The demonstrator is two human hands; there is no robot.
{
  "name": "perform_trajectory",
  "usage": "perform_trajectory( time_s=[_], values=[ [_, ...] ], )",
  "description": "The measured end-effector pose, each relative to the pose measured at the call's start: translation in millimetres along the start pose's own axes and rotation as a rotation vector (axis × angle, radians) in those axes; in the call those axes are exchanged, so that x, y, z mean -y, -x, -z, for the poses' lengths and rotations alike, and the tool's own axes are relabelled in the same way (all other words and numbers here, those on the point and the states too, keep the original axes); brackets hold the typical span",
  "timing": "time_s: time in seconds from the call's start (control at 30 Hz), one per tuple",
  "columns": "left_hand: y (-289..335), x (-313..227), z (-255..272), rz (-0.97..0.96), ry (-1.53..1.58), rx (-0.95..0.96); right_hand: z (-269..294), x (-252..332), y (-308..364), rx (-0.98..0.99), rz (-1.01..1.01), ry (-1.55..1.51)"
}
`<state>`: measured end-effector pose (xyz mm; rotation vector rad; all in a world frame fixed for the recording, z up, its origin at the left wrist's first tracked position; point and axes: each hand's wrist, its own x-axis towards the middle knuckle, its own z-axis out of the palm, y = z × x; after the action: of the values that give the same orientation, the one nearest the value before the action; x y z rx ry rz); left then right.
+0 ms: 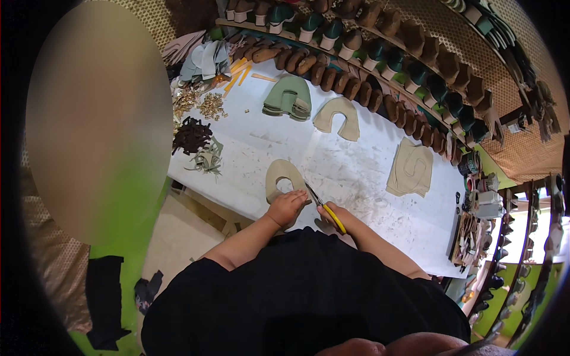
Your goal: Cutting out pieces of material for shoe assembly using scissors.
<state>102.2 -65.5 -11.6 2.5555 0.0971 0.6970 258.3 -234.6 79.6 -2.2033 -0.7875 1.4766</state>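
At the near edge of the white table, my left hand (288, 209) grips the lower edge of a beige, horseshoe-shaped shoe upper piece (275, 172), its fingers close together on top. My right hand (334, 215) is closed round scissors with yellow handles (334, 220). Their dark blades (313, 191) point up and left to the right edge of the beige piece, beside my left fingertips. Whether the blades touch the material is hard to make out.
Farther back on the table (249, 142) lie a green stack of uppers (288, 95), beige uppers (338, 118) and a beige stack (411, 169). Gold fittings (212, 105) and dark strips (191, 135) lie at left. Racks of shoe lasts and heeled shoes (312, 26) line the far side.
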Motion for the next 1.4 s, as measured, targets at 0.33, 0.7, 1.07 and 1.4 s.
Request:
perform_trajectory(
  time_s=[0.33,0.7,1.07,1.4],
  values=[
    [-7,-6,-1,-0.016,-0.143,0.093,-23,-38,-4,0.013,0.03,-0.137],
    [-9,-6,-16,0.005,-0.276,0.114,-32,-45,5,-0.063,0.033,-0.247],
    [-5,3,-8,-0.052,-0.165,0.117,-32,-41,22,-0.015,0.05,-0.318],
    [-11,-5,-14,-0.035,-0.253,0.032,-34,-39,28,-0.023,0.018,-0.335]
  ],
)
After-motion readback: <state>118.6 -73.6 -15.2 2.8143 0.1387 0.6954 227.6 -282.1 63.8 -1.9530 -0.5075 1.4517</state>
